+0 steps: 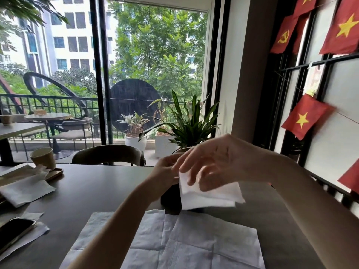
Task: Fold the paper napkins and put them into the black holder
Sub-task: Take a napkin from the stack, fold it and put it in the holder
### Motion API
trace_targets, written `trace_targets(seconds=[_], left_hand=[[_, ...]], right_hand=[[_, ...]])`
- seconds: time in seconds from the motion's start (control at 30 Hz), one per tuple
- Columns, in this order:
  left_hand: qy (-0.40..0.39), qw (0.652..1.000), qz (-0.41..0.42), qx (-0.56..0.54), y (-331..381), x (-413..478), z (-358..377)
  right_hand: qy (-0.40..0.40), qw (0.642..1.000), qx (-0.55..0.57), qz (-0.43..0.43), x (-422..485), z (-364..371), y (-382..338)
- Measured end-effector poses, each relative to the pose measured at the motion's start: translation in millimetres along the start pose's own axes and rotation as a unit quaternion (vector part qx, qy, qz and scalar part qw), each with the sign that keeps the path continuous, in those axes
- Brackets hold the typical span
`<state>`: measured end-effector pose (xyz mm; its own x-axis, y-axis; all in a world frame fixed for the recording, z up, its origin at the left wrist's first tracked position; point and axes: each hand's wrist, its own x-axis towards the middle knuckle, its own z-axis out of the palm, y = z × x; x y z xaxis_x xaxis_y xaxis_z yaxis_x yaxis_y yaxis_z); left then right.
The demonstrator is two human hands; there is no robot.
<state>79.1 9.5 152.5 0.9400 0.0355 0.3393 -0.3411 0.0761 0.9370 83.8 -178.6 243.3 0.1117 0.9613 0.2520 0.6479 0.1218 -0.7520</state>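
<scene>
My right hand (211, 164) grips a folded white napkin (209, 197) by its upper left corner, holding it just above the table. Behind and below the napkin stands the black holder (171, 195), mostly hidden by the napkin and my left forearm. My left hand (165, 169) reaches to the holder's top beside the napkin's corner; whether it touches the napkin is unclear. Unfolded white napkins (174, 241) lie flat and overlapping on the dark table (101, 187) in front of me.
At the left lie a folded napkin (27, 191), a phone (13, 232) on more paper, and a paper cup (43, 158) on a wooden tray (54, 173). A chair (108, 154) stands across the table. A potted plant (190, 125) and a wall with red flags are on the right.
</scene>
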Motion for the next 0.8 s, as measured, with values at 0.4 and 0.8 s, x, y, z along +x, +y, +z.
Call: trace_targets(seconds=[0.4, 0.8], left_hand=[[0.100, 0.991, 0.083, 0.018, 14, 2, -7], [0.078, 0.988, -0.109, -0.074, 9, -5, -27]], right_hand=[[0.318, 0.920, 0.070, 0.220, -18, -8, 79], [0.336, 0.900, 0.166, 0.224, -2, 4, 103]])
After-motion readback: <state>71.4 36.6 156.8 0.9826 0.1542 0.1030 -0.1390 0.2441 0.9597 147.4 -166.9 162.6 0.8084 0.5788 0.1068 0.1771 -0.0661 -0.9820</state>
